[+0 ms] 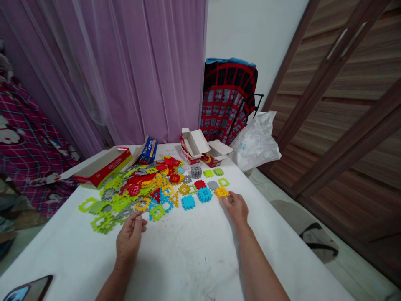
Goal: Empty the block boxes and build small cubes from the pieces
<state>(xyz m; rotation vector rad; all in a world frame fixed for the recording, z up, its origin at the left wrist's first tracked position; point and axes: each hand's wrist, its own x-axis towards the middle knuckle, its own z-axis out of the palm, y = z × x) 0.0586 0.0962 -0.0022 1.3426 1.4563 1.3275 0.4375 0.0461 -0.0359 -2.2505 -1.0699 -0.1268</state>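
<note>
Colourful plastic pieces with toothed edges lie in a large pile [134, 184] on the white table [188, 255]. My right hand [235, 207] is at a yellow piece [222, 192], its fingertips touching the right edge. Left of that piece are a blue stack [204, 195] and a flat blue piece [188, 202]. A grey cube-like stack [196, 172] stands behind them. My left hand [130, 236] is at the near edge of the pile, its fingers bent and close together; whether something small is between them cannot be made out.
Open red boxes [106, 167] [191, 146] and a blue box [148, 150] stand along the table's far side. A white plastic bag [257, 142] is at the right back corner. A phone [28, 288] lies at the near left.
</note>
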